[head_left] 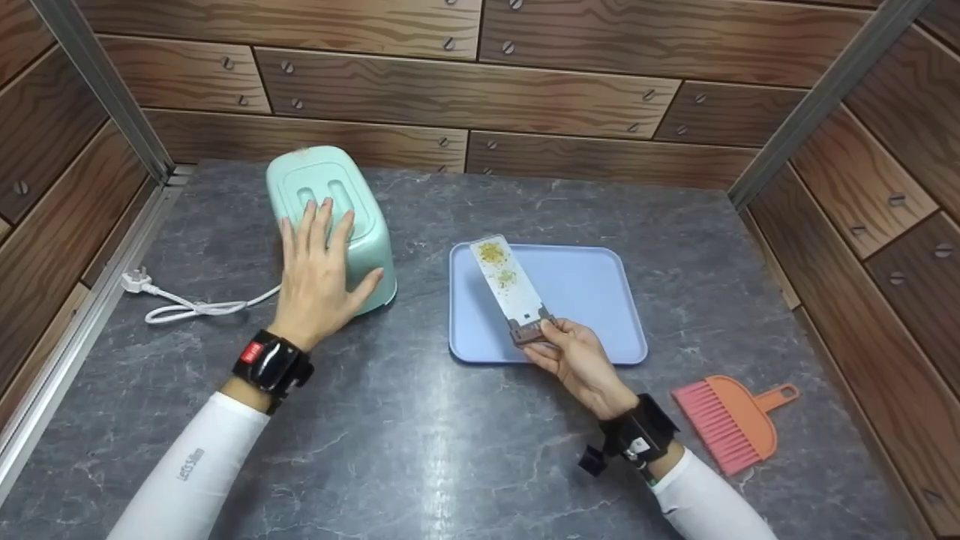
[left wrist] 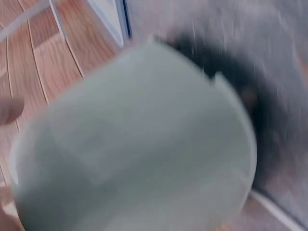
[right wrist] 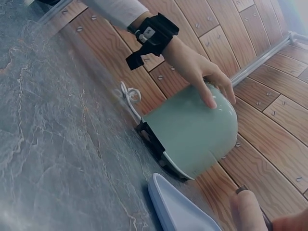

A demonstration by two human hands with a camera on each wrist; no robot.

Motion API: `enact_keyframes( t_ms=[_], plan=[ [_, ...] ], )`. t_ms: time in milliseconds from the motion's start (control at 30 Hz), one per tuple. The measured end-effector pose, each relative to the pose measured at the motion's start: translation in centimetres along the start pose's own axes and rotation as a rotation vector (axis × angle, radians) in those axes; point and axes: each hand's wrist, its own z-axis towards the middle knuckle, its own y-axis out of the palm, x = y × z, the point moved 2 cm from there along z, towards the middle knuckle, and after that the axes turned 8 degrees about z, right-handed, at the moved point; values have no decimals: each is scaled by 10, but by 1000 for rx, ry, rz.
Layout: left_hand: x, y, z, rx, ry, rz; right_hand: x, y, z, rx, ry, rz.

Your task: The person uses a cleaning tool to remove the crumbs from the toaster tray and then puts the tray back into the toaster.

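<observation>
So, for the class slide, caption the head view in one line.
Left hand resting on a green toaster; right hand holding a littered crumb tray over a blue tray, orange brush nearby.

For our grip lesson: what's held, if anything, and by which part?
The right hand holds the crumb tray by its brown end; the left hand touches the toaster.

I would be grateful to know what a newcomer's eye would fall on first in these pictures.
Probably the mint-green toaster at the left of the table, with the person's left grip spread on its top. Near the middle, the right grip holds a narrow crumb tray bearing yellowish crumbs over a blue tray. An orange brush with pink bristles lies at the right.
</observation>
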Motion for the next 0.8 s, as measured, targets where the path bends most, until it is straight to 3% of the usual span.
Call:
enact_keyframes(
  t_ms=[233,400,567,800],
  plan=[
    [36,8,-16,245,40,-157,3,-4,-4,9,4,5],
    [64,11,-25,337,37,-324,3,-6,-4,16,2,16],
    [86,20,-26,303,-82,-516,0,-7,-3,22,-4,21],
    [100,45,-28,118,-414,-951,-1,-5,-2,12,-5,17]
  ],
)
